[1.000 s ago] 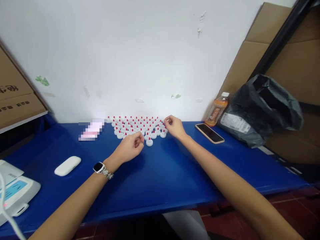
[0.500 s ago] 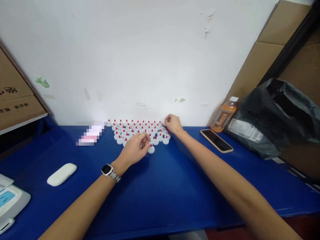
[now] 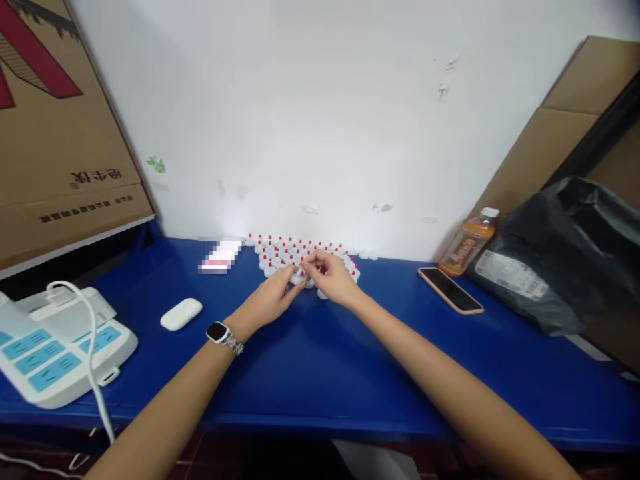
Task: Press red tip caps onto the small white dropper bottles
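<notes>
and your left hand [image 3: 276,295] holds a white cap [image 3: 297,277] over the far middle of the desk [image 3: 350,380], by the red-tipped caps [image 3: 270,269], seemingly steadying it for your right hand [image 3: 334,279], grip pinched narrow on top

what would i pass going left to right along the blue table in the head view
White power strip, white case, red-tipped white caps, phone, black bag.
</notes>
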Available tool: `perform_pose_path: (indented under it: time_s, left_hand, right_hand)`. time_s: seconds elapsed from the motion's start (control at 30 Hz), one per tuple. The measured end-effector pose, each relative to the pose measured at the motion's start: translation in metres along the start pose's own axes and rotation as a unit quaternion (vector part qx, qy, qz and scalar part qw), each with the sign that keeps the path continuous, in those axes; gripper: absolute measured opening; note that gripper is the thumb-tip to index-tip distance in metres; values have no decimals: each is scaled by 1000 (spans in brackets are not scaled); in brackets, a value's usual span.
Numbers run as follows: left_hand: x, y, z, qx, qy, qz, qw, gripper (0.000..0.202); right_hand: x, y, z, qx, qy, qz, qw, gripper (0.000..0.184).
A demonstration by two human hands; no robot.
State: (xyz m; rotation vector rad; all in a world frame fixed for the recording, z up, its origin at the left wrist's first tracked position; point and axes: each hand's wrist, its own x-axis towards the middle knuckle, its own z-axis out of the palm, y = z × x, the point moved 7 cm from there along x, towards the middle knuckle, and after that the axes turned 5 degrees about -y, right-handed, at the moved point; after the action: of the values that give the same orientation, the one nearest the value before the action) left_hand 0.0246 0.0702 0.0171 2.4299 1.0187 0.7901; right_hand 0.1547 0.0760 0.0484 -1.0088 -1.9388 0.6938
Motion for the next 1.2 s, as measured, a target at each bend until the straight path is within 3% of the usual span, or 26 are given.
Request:
perform_pose_path:
  time_s: [0.07, 0.17, 0.3, 0.5, 1.2]
  left_hand:
    - [-5, -15, -4, -1, -8, -45, 999, 23]
    - [-8, -31, -8, 0, -24, -97, 995, 18]
    - [-9, -37, -7, -3, -37, -114, 993, 15]
    - [-10, -40, -1, 7, -54, -113, 992, 15]
    - [-8, -41, 4, 9, -58, -112, 992, 16]
  right_hand:
    - [6, 0, 2, -147, 15, -13, 989, 16]
    - [14, 4, 15, -356, -36, -26, 934, 14]
    - [20, 13, 33, -470, -115, -25, 875, 18]
    - [25, 20, 41, -481, -124, -15, 868, 20]
    - [20, 26, 33, -476, -128, -20, 870, 19]
